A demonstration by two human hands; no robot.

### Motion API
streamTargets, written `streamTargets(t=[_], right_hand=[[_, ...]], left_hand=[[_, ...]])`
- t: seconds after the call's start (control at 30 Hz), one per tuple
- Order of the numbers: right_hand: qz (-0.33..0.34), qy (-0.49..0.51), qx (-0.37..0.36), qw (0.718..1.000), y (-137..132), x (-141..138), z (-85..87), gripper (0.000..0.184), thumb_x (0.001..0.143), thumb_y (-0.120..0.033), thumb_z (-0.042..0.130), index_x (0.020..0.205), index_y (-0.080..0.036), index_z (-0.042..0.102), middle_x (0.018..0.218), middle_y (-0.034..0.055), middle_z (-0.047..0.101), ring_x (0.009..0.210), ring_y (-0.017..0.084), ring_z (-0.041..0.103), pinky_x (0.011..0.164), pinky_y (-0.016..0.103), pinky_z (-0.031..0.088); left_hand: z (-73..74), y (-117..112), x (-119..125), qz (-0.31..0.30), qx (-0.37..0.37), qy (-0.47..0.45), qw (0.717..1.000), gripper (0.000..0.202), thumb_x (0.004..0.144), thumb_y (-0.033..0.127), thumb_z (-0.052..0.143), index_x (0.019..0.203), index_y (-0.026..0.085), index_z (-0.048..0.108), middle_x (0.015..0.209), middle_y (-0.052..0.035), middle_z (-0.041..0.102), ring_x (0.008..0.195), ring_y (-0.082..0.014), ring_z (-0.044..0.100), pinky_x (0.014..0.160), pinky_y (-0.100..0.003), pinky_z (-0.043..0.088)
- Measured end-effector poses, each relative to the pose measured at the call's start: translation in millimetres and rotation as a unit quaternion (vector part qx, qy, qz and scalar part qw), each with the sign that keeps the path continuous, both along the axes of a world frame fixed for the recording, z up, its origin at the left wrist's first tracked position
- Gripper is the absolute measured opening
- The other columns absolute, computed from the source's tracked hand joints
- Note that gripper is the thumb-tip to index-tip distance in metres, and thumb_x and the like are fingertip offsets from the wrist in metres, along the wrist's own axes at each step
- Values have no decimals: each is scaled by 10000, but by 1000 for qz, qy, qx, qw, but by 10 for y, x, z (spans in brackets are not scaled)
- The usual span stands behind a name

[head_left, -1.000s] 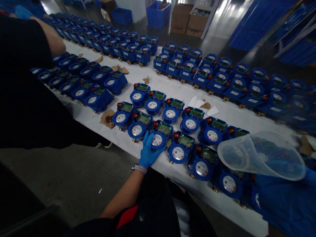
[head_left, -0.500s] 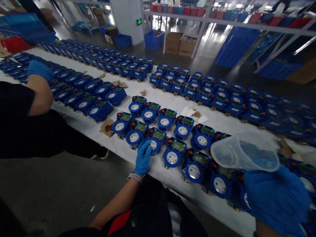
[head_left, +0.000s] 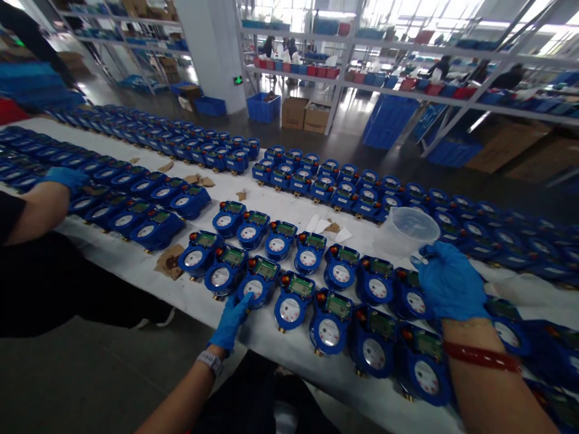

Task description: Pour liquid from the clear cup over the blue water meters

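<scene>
My left hand, in a blue glove, lies with its fingers stretched out against a blue water meter at the near edge of the white table. My right hand, also gloved, grips the rim of a clear plastic cup that stands upright on the table between the meter rows. Several more blue meters with white dials lie in two rows in front of me, among them one right of my left hand.
A co-worker's gloved hand and arm reach over meters at the left. Long rows of meters run along the far edge. Cardboard scraps lie on the table. Shelving, blue crates and boxes stand behind.
My right hand has carried the cup from near my face down and away onto the table. The view has tilted up. My left hand has stayed on the same meter.
</scene>
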State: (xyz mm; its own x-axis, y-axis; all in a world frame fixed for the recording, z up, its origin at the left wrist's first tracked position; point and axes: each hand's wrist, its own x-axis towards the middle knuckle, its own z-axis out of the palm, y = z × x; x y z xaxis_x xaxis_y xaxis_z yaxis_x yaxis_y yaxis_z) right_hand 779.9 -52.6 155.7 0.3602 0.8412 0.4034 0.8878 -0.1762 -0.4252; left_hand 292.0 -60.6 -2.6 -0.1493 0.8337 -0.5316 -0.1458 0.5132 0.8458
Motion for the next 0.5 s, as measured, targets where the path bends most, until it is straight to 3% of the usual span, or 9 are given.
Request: streamTargets(t=[0.13,0.33,0.43,0.5], right_hand=[[20,6,-80,997,476,344,-232,161,731,-241,659,885,-205,627,1068,165,701,1058,324,646,1067,511,503],[46,24,-180,982,1022,750,-662,221,676,-109,725,883,-167,674,992,98,722,971,270,680,995,465,564],[61,28,-208,976,1200,886,-863,186,756,-132,751,922,-165,674,989,72,725,948,219,690,967,448,583],[73,33,-218,973,1273,957,-986,230,738,-124,756,950,-180,687,1002,82,738,938,226,708,928,433,608]], left_hand=[[164,-8,-34,-29,-83,8,996,711,735,625,843,1314,261,648,1518,-179,620,1362,-398,618,1093,-626,521],[237,-23,-77,-57,-106,-21,992,797,655,667,860,1314,273,642,1695,-140,420,1428,-409,550,1146,-586,493],[213,-71,-93,-49,-96,-35,994,743,624,636,876,1239,267,681,1650,-131,484,1460,-417,511,1188,-591,453],[168,-101,-104,-43,-81,-39,995,688,615,617,879,1181,266,706,1632,-125,506,1470,-419,498,1199,-582,445]])
